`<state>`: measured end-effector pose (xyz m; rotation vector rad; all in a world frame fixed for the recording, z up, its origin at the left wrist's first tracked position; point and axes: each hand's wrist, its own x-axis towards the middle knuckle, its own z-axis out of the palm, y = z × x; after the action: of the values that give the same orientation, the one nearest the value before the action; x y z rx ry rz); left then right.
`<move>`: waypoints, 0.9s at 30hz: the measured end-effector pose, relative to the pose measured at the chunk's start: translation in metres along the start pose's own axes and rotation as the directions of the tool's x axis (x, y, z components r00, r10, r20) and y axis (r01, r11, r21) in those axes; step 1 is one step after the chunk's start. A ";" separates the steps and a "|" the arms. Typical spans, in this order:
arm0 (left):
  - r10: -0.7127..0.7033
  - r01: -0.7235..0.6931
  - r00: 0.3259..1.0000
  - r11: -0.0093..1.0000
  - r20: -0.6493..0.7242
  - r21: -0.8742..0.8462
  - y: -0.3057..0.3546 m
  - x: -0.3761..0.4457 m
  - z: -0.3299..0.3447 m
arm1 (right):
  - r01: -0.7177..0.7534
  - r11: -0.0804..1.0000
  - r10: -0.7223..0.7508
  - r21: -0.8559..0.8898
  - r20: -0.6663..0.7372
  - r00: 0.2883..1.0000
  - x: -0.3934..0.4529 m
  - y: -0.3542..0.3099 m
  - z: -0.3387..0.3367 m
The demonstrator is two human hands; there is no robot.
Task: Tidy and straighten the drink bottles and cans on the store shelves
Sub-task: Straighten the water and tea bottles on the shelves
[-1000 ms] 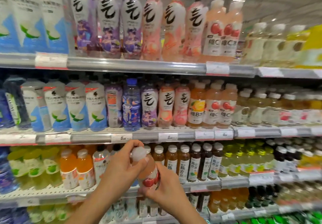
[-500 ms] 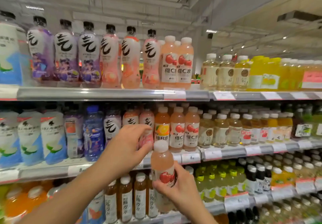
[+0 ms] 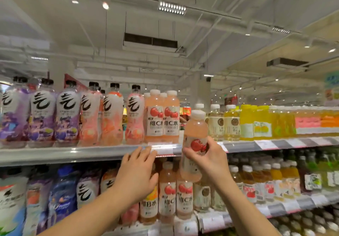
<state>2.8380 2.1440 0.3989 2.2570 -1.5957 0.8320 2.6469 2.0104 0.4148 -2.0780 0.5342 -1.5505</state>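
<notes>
Right hand (image 3: pixel 209 159) has the pink vitamin C water bottle (image 3: pixel 195 144) pinched around its label, thumb on the near side and fingers wrapped over the far side, the bottle upright and lifted off any shelf, sitting at about three o'clock from the matching pair of pink vitamin C bottles (image 3: pixel 163 116) on the top shelf (image 3: pixel 73 153). It looks bound for the gap just right of that pair, at nine o'clock from the pale yellow bottles (image 3: pixel 222 122), but it isn't set down yet, so I'd call this one bottle mid-placement and the job far from finished. Left hand (image 3: pixel 136 175) is spread and relaxed, gripping nothing, fingertips up at the price tag strip (image 3: pixel 163 148) on the shelf edge; whether they actually touch it I can't tell. The top row reads tidy enough: labels face out, "維C水" clear on the pink pair, a big black brush-stroke character on the purple sparkling water bottles (image 3: pixel 42 114) and the peach ones (image 3: pixel 111 114) over at nine o'clock. Down at six o'clock, the lower shelf bottles (image 3: pixel 184 197) show the same "維C水", with "維B水" on the orange bottle (image 3: pixel 149 204) beside them. Price tags are too blurred to read.
</notes>
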 end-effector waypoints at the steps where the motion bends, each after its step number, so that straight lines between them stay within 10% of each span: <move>1: -0.001 0.001 1.000 1.000 0.014 0.022 -0.003 -0.002 0.003 | 0.009 1.000 -0.009 0.003 -0.010 1.000 0.013 0.000 -0.001; 27: 0.043 -0.047 0.998 0.993 0.042 0.107 -0.011 -0.002 0.003 | -0.072 0.965 0.060 -0.251 -0.056 0.997 0.155 0.025 0.036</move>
<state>2.8486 2.1480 0.3963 2.3331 -1.6631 0.9111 2.7240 1.9068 0.5105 -2.1873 0.8501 -1.5654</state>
